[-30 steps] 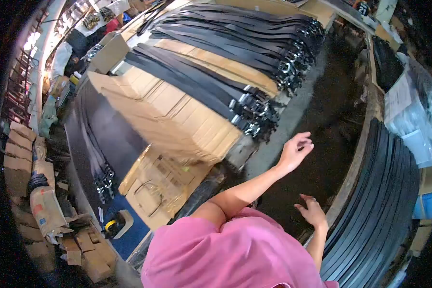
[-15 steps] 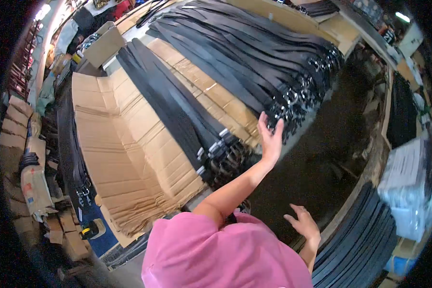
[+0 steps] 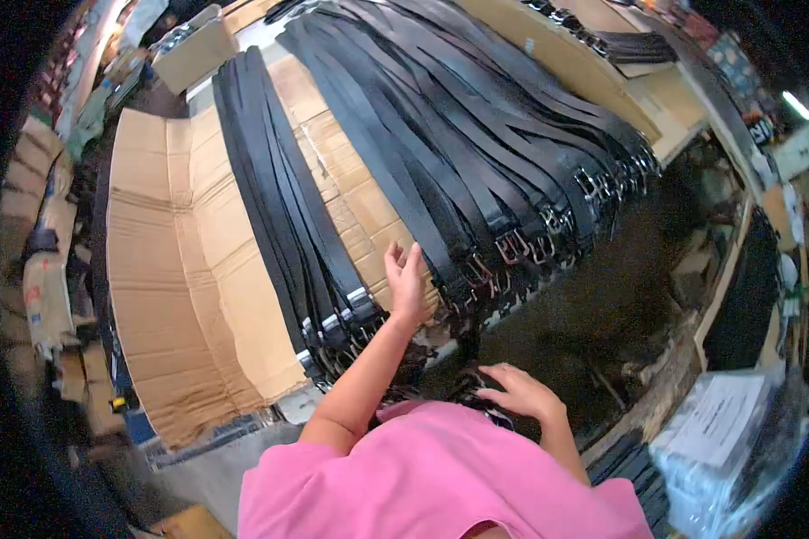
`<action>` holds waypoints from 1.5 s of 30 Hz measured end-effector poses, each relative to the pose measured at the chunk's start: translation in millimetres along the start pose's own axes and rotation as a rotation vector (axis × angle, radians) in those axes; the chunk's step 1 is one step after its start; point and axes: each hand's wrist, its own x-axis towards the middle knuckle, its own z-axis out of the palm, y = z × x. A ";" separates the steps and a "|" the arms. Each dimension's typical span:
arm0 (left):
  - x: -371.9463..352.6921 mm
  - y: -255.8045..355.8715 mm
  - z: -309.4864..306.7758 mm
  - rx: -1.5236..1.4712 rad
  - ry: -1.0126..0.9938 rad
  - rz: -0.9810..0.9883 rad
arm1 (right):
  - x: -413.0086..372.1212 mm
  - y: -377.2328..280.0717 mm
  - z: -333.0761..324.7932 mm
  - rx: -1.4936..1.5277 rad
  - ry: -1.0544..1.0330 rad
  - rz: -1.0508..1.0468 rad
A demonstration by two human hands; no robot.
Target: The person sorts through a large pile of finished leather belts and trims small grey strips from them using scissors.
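My left hand is raised over the cardboard strip between two groups of black belts, its fingers apart and nothing in them. To its right lies a wide spread of black belts, their metal buckles hanging at the near edge. On its left is a narrower stack of black belts, with pale bands near the buckle ends. Low in front of my body, my right hand has its fingers stretched out, beside dark buckle ends close to my shirt.
A creased cardboard sheet covers the table's left part. An open box stands at the far left. To the right are a dark floor gap, a wooden edge and a plastic-wrapped package with a printed sheet.
The view has turned, shifting the belts. My left hand has moved from the wide spread's buckles to the cardboard strip. My right hand has come in closer to my body.
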 end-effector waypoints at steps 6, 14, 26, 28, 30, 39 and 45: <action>9.2 -7.8 23.6 0.024 0.061 -0.126 | 43.0 7.7 -105.0 0.009 -0.017 -0.360; 27.3 -9.8 26.0 0.160 0.135 -0.159 | 116.0 1.5 -187.5 0.078 0.251 -0.592; 36.9 9.2 33.9 0.143 0.089 -0.305 | 224.3 -18.9 -174.2 -0.661 0.505 -0.246; 38.7 9.4 26.6 0.128 0.070 -0.355 | 225.1 -18.6 -169.1 -0.634 0.517 -0.260; 40.7 11.6 20.2 0.119 0.041 -0.409 | 224.4 -19.8 -165.1 -0.625 0.521 -0.250; 47.5 3.9 31.5 0.027 -0.062 -0.350 | 219.5 -19.2 -153.9 -0.270 0.571 -0.323; 37.4 2.3 44.7 0.074 0.034 -0.169 | 214.8 -15.9 -158.6 -0.079 0.486 -0.290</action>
